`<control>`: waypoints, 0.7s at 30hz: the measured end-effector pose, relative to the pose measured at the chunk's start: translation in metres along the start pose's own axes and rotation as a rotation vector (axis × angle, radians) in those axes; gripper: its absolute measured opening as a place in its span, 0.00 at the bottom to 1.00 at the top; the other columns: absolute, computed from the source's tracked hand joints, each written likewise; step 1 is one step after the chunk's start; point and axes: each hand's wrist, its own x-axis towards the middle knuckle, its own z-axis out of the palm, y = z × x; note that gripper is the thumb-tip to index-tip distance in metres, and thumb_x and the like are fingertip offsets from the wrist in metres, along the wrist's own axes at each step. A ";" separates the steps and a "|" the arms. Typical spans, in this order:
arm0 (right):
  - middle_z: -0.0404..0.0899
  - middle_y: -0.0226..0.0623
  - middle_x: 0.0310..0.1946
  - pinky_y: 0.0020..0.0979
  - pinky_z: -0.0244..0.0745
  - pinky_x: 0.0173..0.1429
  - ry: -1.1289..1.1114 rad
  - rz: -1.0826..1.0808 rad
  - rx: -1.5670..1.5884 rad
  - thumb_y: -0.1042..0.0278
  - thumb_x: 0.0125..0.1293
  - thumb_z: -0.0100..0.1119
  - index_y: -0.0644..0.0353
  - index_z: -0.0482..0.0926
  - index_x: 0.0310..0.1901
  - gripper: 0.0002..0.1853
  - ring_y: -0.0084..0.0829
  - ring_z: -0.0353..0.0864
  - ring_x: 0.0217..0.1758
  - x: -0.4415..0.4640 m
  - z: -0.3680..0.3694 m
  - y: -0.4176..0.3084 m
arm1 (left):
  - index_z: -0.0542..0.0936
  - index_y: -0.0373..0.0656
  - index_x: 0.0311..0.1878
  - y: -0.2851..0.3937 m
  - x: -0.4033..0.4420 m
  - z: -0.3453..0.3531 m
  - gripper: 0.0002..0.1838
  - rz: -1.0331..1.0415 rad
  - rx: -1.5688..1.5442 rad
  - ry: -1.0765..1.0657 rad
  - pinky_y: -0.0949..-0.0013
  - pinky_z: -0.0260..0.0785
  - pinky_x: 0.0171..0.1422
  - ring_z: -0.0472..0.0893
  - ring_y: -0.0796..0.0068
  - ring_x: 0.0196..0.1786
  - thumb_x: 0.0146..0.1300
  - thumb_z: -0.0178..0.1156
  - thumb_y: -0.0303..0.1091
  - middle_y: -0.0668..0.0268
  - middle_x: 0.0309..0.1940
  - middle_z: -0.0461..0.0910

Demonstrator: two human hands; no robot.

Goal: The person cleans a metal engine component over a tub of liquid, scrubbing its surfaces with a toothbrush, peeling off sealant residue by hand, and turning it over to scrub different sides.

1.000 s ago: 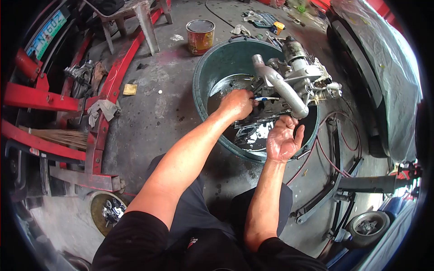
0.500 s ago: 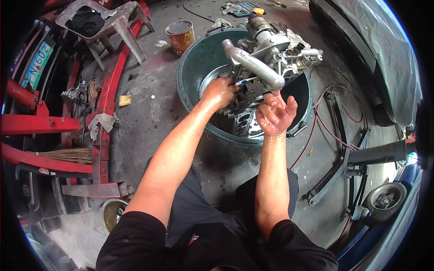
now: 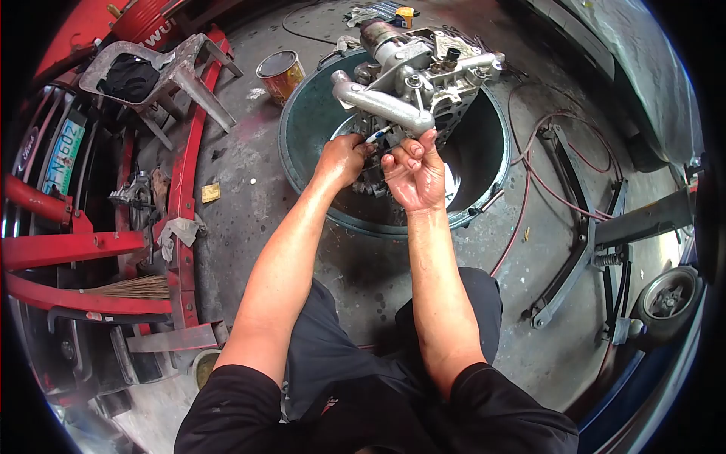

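Observation:
A silvery metal engine part (image 3: 386, 104) with a thick curved pipe rises out of a dark green tub (image 3: 290, 163). My left hand (image 3: 342, 161) is closed beside its lower section. A slim white-and-blue tool (image 3: 377, 135) juts from the fingertips toward the metal; its far end is hard to make out. Palm up, my right hand (image 3: 417, 178) sits below the rounded pipe end, fingers curled and thumb raised against it. Part of its grip is hidden behind the pipe. Both hands look wet.
A paint can (image 3: 280, 76) stands left of the tub, near a worn plastic chair (image 3: 162, 87). Red lift beams (image 3: 185, 174) run along the left. On the right lie a red hose (image 3: 527, 189) and a black metal lift arm (image 3: 571, 234), beside a small wheel (image 3: 669, 296).
The engine part appears further left and more upright in view, partly because the camera has shifted. My right hand has turned, its thumb now up against the pipe end.

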 end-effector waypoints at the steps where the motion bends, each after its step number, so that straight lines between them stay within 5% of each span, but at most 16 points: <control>1: 0.79 0.25 0.26 0.41 0.81 0.45 0.039 -0.035 -0.011 0.55 0.73 0.56 0.49 0.78 0.40 0.09 0.21 0.76 0.25 -0.001 0.002 0.001 | 0.84 0.40 0.44 0.000 0.000 0.000 0.16 0.005 0.001 -0.003 0.52 0.72 0.51 0.82 0.44 0.47 0.64 0.61 0.43 0.45 0.39 0.83; 9: 0.72 0.23 0.24 0.33 0.77 0.41 0.421 -0.208 -0.214 0.54 0.70 0.61 0.51 0.76 0.39 0.11 0.19 0.73 0.26 -0.015 0.024 -0.002 | 0.84 0.43 0.43 0.001 -0.008 -0.007 0.15 -0.009 0.007 0.016 0.49 0.71 0.51 0.82 0.44 0.48 0.65 0.60 0.45 0.47 0.39 0.83; 11: 0.75 0.27 0.27 0.33 0.76 0.41 0.575 -0.399 -0.536 0.56 0.71 0.60 0.53 0.76 0.38 0.10 0.21 0.74 0.28 -0.027 0.040 -0.015 | 0.84 0.45 0.45 0.015 -0.018 -0.017 0.15 -0.027 0.115 0.046 0.48 0.72 0.54 0.81 0.47 0.52 0.65 0.59 0.46 0.50 0.43 0.83; 15: 0.81 0.34 0.34 0.30 0.75 0.43 0.279 -0.773 -1.249 0.60 0.69 0.59 0.61 0.78 0.42 0.12 0.23 0.76 0.34 0.016 0.114 -0.041 | 0.84 0.43 0.43 0.022 -0.031 -0.034 0.15 0.002 0.164 0.087 0.48 0.74 0.51 0.83 0.48 0.49 0.65 0.59 0.44 0.51 0.41 0.84; 17: 0.82 0.34 0.37 0.30 0.75 0.45 0.153 -0.775 -1.826 0.60 0.68 0.61 0.65 0.79 0.48 0.16 0.25 0.78 0.37 0.068 0.146 -0.053 | 0.84 0.42 0.41 0.024 -0.032 -0.043 0.15 0.127 0.265 0.188 0.46 0.74 0.48 0.83 0.47 0.46 0.64 0.59 0.44 0.48 0.37 0.84; 21: 0.83 0.46 0.49 0.38 0.69 0.63 0.151 -0.169 -2.458 0.38 0.61 0.60 0.56 0.77 0.61 0.34 0.42 0.81 0.55 0.161 0.133 -0.060 | 0.83 0.43 0.44 0.007 -0.016 -0.008 0.14 0.083 0.252 0.170 0.46 0.74 0.47 0.83 0.48 0.45 0.65 0.58 0.42 0.50 0.35 0.84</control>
